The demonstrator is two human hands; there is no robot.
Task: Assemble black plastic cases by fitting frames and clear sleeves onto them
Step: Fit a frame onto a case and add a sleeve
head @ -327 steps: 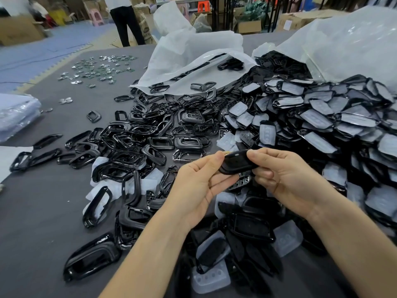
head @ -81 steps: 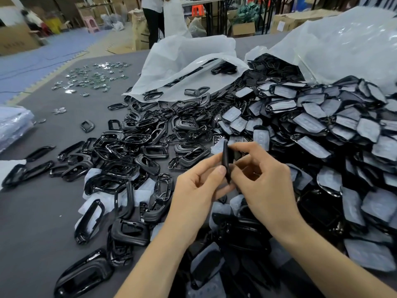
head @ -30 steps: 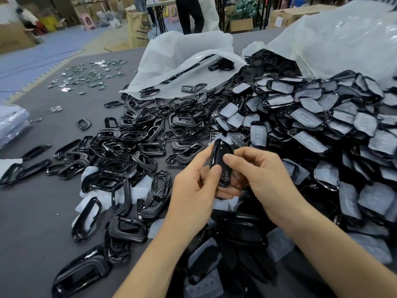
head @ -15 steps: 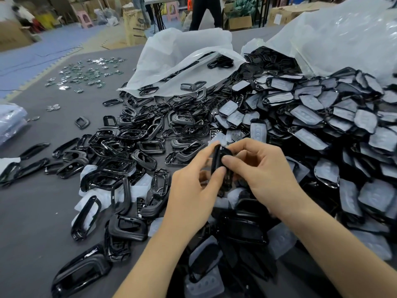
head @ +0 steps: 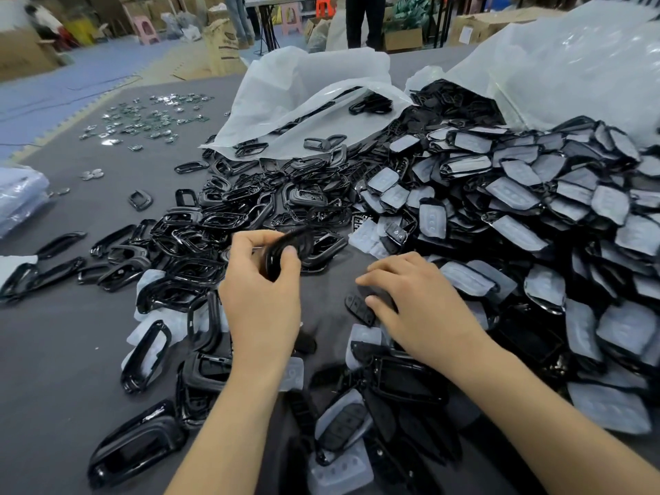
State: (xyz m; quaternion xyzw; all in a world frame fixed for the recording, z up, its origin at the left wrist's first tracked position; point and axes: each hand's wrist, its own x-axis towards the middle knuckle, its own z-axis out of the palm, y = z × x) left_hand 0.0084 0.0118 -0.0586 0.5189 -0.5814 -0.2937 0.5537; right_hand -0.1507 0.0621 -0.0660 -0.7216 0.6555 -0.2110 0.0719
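Observation:
My left hand (head: 262, 301) holds a black plastic case (head: 280, 253) a little above the table, fingers curled round it. Lower and to the right, my right hand (head: 421, 309) is down on the table. Its thumb and fingertips close on a small black piece (head: 379, 294), next to a black button pad (head: 359, 309). Glossy black frames (head: 214, 223) lie heaped to the left and behind. Clear sleeves (head: 364, 237) lie loose near the middle. Finished cases in sleeves (head: 535, 209) are piled at the right.
Two white plastic bags (head: 303, 91) (head: 571, 66) spill parts at the back. Small metal pieces (head: 150, 119) are scattered at the far left on the grey table (head: 64, 344). More black parts lie under my forearms. People stand beyond the table.
My hands have parted. The left hand carried the black case to the left, and the right hand let it go and dropped to the table onto a loose black piece.

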